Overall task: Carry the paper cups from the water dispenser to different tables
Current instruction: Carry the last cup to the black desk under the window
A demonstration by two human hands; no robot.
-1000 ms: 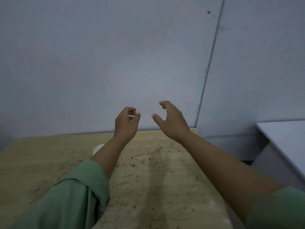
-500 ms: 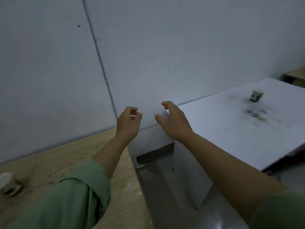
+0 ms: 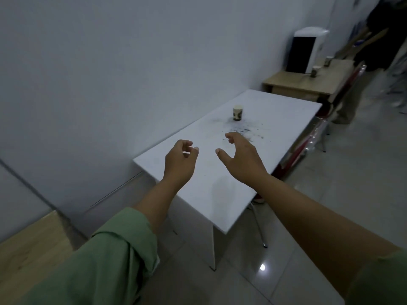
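While both grips (image 3: 207, 155) hang spread and empty, paper cup (image 3: 237, 113) stands beyond.

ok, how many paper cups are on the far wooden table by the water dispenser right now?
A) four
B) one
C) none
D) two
D: two paper cups, one in front of the water dispenser and one to its right, stand on the wooden table; a third cup is on the white table, and both hands are empty.
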